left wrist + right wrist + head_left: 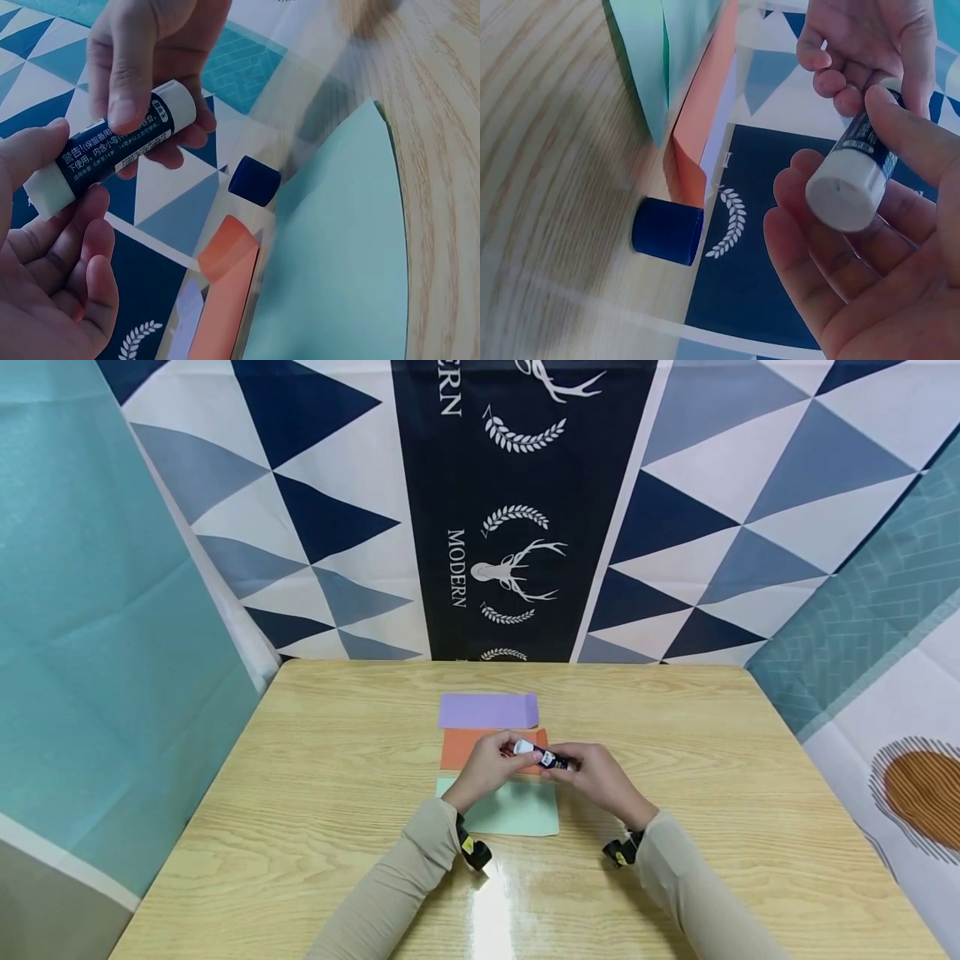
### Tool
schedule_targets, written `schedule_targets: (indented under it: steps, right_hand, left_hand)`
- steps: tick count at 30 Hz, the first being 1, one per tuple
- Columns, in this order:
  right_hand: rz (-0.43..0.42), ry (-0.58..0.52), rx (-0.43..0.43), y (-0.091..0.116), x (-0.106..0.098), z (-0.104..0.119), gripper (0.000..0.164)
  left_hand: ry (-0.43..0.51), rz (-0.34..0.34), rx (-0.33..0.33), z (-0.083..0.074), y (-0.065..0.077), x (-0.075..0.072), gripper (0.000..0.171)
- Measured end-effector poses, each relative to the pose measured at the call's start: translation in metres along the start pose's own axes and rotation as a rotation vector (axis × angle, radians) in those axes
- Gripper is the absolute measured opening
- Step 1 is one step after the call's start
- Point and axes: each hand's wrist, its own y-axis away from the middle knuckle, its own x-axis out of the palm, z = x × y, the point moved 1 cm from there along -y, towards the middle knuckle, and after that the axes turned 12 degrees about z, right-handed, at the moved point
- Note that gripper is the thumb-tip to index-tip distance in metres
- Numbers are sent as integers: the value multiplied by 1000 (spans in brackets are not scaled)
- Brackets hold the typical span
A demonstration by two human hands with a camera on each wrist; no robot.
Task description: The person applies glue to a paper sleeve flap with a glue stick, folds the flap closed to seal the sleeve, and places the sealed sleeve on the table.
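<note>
A glue stick [546, 755] with a dark printed label and white ends is held above the table between both hands. My left hand [489, 768] pinches one white end between thumb and fingers. Near the other end, my right hand [600, 781] grips it, with the thumb on the label [120, 142]. The dark blue cap [667, 231] lies on the table by the paper pieces, hidden in the head view. Below the hands lies a light green envelope [510, 810], and behind it an orange envelope [457, 747] partly covered by the left hand.
A purple envelope [483, 711] lies farthest back in the column. All of them rest on a wood-grain table [337, 760]. Patterned cloth [337, 527] hangs behind the table's far edge, with a teal sheet [112, 610] at the left.
</note>
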Motion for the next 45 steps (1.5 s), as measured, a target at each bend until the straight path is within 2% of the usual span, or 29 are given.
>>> schedule_targets:
  steps: [7,12,27,34,39,45]
  right_hand:
    - [-8,-34,7,5,-2,-7,28]
    - [-15,-61,45,7,-4,-11,23]
    - [11,-87,78,8,-3,-15,24]
    - [75,-123,26,9,-1,-19,35]
    - [144,-168,-25,8,-1,-20,31]
    - [301,-228,-51,8,1,-20,36]
  left_hand:
    - [1,-5,-7,3,1,-6,24]
    - [-5,-18,-3,4,2,-10,24]
    - [6,-33,-19,2,4,-10,24]
    - [46,-25,-34,-1,4,-9,23]
    - [75,-21,-40,-2,4,-10,22]
    - [100,-9,-24,-1,4,-11,21]
